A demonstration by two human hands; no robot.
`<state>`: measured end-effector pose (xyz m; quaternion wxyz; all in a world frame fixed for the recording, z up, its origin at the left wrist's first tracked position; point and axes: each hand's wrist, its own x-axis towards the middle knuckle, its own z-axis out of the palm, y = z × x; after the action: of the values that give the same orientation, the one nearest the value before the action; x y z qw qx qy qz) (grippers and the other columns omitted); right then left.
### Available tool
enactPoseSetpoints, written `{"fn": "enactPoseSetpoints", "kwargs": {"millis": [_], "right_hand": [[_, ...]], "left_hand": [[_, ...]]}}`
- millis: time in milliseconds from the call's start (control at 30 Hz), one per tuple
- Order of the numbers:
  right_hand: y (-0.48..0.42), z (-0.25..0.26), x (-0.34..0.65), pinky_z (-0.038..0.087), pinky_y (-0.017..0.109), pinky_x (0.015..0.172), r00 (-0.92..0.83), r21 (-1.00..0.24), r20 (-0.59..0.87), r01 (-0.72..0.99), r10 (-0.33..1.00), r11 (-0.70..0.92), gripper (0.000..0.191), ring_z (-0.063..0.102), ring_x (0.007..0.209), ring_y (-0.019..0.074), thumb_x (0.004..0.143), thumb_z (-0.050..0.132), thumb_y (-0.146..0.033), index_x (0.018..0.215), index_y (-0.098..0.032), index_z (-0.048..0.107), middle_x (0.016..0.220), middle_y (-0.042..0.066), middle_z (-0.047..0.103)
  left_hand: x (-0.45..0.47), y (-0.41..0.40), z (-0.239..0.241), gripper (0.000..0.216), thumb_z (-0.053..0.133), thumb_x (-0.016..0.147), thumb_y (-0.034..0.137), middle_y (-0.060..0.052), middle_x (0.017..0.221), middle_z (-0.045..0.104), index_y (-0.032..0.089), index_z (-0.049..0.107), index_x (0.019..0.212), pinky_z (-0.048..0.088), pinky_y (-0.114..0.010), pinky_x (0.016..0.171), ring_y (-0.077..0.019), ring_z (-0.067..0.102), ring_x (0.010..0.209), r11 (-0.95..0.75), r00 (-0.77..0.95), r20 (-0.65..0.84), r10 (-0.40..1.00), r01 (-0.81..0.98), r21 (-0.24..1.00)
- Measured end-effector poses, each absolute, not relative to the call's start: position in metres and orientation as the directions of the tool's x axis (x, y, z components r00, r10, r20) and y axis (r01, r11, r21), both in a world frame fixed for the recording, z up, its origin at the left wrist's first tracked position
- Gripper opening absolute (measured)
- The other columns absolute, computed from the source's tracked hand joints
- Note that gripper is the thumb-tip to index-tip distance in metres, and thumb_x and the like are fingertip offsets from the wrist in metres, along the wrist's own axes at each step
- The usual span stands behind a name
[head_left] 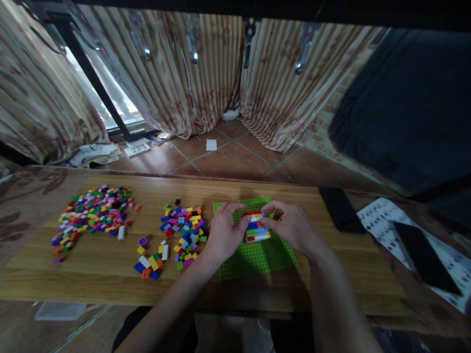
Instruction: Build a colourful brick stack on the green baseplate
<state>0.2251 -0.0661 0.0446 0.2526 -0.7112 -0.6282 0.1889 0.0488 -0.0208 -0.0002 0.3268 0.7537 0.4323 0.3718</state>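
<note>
A multicoloured block build (257, 232) of red, white, blue, orange and yellow toy bricks sits on a green studded baseplate (250, 262). At its left side is my left hand (225, 230), thumb against the build's edge and index finger apart from the thumb, gripping nothing. From the right, my right hand (290, 225) reaches over the build's far right corner. Its thumb and index finger are pinched close at a small blue brick (263, 214), largely covered by the fingertips. Whether that brick touches the build I cannot tell.
Left of the baseplate lie a loose brick cluster (184, 230), a smaller group (150, 262) and a big brick pile (95, 211) on the wooden table (121, 284). To the right are a black phone (342, 210), another dark device (425, 255) and a printed sheet (382, 215).
</note>
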Motion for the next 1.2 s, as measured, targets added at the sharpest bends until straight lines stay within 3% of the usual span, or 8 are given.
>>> {"fn": "enactPoseSetpoints", "kwargs": {"millis": [200, 433, 833, 1067, 1200], "right_hand": [[-0.063, 0.031, 0.234, 0.050, 0.035, 0.073, 0.197, -0.724, 0.068, 0.684, 0.978, -0.088, 0.024, 0.068, 0.080, 0.0213, 0.087, 0.056, -0.036, 0.096, -0.019, 0.070, 0.090, 0.007, 0.074], [-0.060, 0.017, 0.228, 0.052, 0.036, 0.072, 0.189, -0.765, -0.026, 0.628, 0.982, -0.141, 0.038, 0.068, 0.079, 0.0216, 0.085, 0.060, -0.044, 0.110, -0.017, 0.068, 0.093, 0.008, 0.074], [-0.057, 0.016, 0.227, 0.052, 0.036, 0.077, 0.193, -0.748, -0.049, 0.643, 0.980, -0.164, 0.031, 0.069, 0.084, 0.0231, 0.083, 0.063, -0.040, 0.100, -0.016, 0.071, 0.093, 0.009, 0.075], [-0.059, 0.022, 0.223, 0.049, 0.034, 0.070, 0.191, -0.727, -0.035, 0.668, 0.981, -0.156, 0.030, 0.068, 0.078, 0.0223, 0.084, 0.060, -0.043, 0.093, -0.017, 0.073, 0.088, 0.008, 0.075], [-0.058, 0.024, 0.222, 0.049, 0.034, 0.070, 0.206, -0.722, -0.048, 0.669, 0.977, -0.176, 0.031, 0.068, 0.077, 0.0223, 0.081, 0.060, -0.043, 0.089, -0.017, 0.074, 0.085, 0.008, 0.075]], "left_hand": [[0.049, -0.021, 0.000, 0.015, 0.062, 0.086, 0.023, -0.007, 0.105, 0.068, 0.019, 0.065, 0.100, 0.049, -0.040, 0.095, -0.0222, 0.062, 0.104, -0.419, 0.356, 0.282, 0.891, 0.405, 0.813], [0.050, -0.021, 0.003, 0.013, 0.062, 0.085, 0.021, -0.007, 0.104, 0.068, 0.019, 0.064, 0.098, 0.050, -0.039, 0.094, -0.0221, 0.063, 0.102, -0.406, 0.351, 0.274, 0.895, 0.392, 0.825], [0.051, -0.023, 0.003, 0.015, 0.062, 0.086, 0.026, -0.008, 0.104, 0.069, 0.018, 0.065, 0.099, 0.049, -0.040, 0.095, -0.0228, 0.063, 0.104, -0.382, 0.375, 0.237, 0.896, 0.377, 0.844], [0.058, -0.022, -0.008, 0.021, 0.066, 0.082, 0.027, -0.008, 0.101, 0.071, 0.016, 0.067, 0.100, 0.053, -0.034, 0.081, -0.0202, 0.067, 0.090, -0.140, 0.329, 0.045, 0.943, 0.273, 0.952], [0.060, -0.022, -0.009, 0.021, 0.067, 0.081, 0.027, -0.008, 0.100, 0.072, 0.015, 0.068, 0.098, 0.052, -0.033, 0.081, -0.0200, 0.066, 0.090, -0.112, 0.307, 0.030, 0.951, 0.255, 0.961]]}}
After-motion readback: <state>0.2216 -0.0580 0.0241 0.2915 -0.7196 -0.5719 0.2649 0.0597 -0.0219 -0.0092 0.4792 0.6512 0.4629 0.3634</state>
